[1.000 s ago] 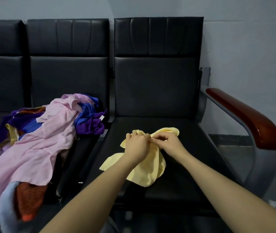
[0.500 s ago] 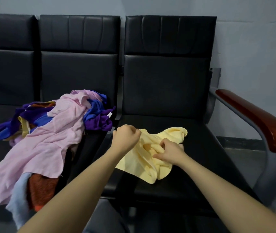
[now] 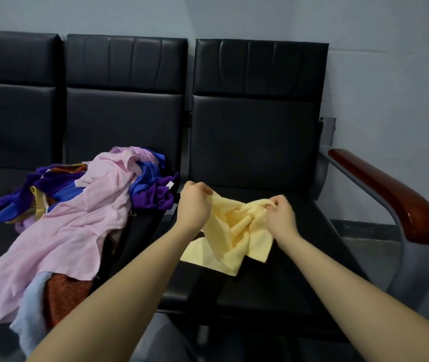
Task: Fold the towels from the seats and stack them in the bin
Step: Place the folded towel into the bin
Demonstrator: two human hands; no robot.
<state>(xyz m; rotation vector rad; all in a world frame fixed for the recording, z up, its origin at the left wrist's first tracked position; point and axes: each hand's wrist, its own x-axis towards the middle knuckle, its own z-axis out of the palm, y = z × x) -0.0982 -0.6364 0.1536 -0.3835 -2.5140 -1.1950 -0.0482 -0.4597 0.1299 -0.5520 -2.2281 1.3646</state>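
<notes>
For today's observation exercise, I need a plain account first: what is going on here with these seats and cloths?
A person is working on a yellow towel over the right-hand black seat. The left hand and the right hand each pinch part of its upper edge, spreading it out; it is crumpled and not yet folded. A pile of towels, pink, blue, purple and orange, waits on the next seat. No bin is in view.

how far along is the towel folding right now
Early. Done: nothing visibly folded, and no bin is in view. In hand: the left hand and right hand pinch the crumpled yellow towel over the right seat. Left: folding it, plus the mixed pile on the middle seat.
</notes>
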